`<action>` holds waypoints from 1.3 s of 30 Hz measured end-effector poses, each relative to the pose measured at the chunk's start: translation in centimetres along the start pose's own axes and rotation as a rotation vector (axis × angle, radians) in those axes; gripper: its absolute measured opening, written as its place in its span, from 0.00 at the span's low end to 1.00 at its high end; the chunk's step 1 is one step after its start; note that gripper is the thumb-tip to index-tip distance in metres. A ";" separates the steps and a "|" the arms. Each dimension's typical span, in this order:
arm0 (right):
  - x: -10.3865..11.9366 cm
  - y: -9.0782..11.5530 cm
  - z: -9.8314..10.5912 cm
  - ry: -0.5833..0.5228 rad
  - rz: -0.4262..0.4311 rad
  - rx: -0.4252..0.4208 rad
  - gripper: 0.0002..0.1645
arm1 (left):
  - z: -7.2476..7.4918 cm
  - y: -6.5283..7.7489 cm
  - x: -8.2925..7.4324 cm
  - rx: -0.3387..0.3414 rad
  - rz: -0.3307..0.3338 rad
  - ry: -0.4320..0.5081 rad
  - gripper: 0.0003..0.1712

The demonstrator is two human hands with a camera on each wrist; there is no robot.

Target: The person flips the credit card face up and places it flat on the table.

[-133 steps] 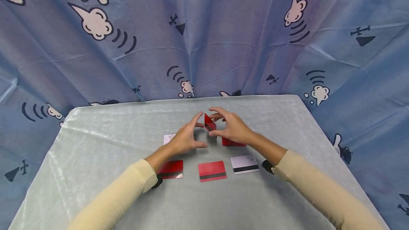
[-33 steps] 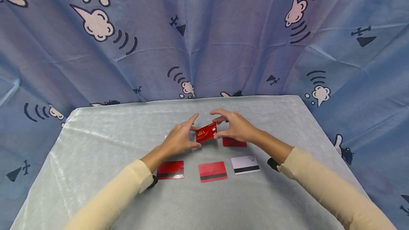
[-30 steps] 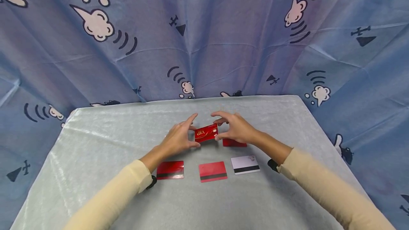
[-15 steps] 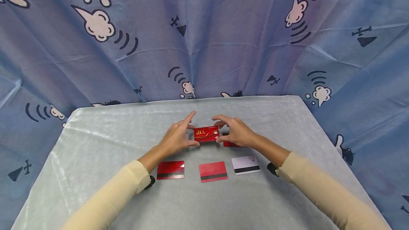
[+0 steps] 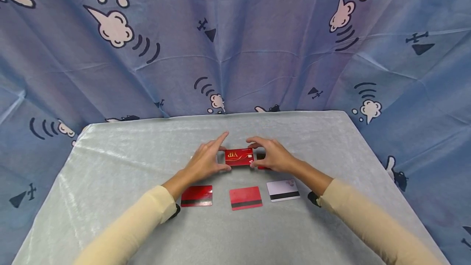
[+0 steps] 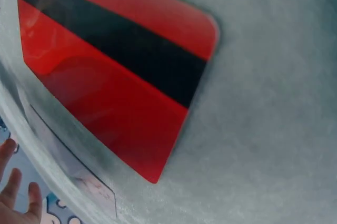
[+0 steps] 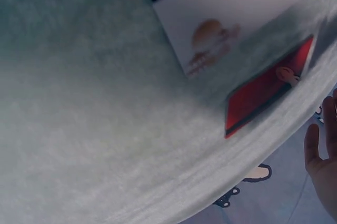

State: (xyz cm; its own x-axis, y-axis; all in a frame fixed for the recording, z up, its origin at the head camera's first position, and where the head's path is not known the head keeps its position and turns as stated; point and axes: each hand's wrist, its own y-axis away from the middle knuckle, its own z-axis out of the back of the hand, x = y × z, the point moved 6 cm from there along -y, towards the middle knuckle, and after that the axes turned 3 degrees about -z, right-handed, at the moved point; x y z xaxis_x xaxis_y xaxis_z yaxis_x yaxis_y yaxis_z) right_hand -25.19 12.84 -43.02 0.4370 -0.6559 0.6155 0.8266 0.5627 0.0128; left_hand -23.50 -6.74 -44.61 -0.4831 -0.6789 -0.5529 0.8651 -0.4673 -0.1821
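A red VIP card (image 5: 239,157) lies gold-lettered face up between the two hands at the table's middle. The left hand (image 5: 206,158) holds its left end, with the thumb at the near corner, a finger at the far corner and the index raised. The right hand (image 5: 274,154) grips the right end the same way. Whether the card touches the cloth, I cannot tell. Behind the right hand a red card with a dark stripe (image 7: 263,95) is partly hidden in the head view. A pale card (image 6: 87,174) is mostly covered by the left hand there.
Nearer the person lie a glossy red card (image 5: 196,196), a lighter red card (image 5: 245,198) and a white card (image 5: 282,190), striped sides up. A light cloth covers the table (image 5: 235,236). A blue patterned curtain (image 5: 235,52) hangs behind it.
Held upright and edge-on at first, the VIP card has been turned to show its lettered face. It has then been levelled and lowered slightly, and both hands now hold it.
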 end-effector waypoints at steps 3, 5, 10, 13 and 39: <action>-0.4 0.0 -0.5 -0.006 -0.012 0.011 0.45 | -0.3 0.0 0.0 0.021 0.000 -0.011 0.63; -0.6 0.0 -0.8 -0.006 -0.022 0.022 0.44 | -0.5 0.0 0.0 0.039 0.001 -0.027 0.62; -0.9 0.0 -1.6 0.007 -0.028 0.037 0.44 | -1.0 0.1 0.0 0.071 -0.007 -0.064 0.60; -1.0 0.0 -1.9 0.021 -0.024 0.038 0.44 | -1.2 0.1 0.1 0.089 0.001 -0.067 0.58; -1.7 0.1 -2.3 0.032 -0.069 0.075 0.43 | -1.6 0.3 0.6 0.120 0.031 -0.046 0.55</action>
State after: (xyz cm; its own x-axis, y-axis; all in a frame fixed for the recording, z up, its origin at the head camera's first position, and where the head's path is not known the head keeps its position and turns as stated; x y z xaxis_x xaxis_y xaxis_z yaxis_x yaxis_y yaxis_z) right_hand -25.05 12.90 -45.88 0.3920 -0.7096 0.5855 0.8269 0.5507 0.1139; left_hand -23.30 -6.34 -46.30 -0.4646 -0.7179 -0.5185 0.8587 -0.5083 -0.0655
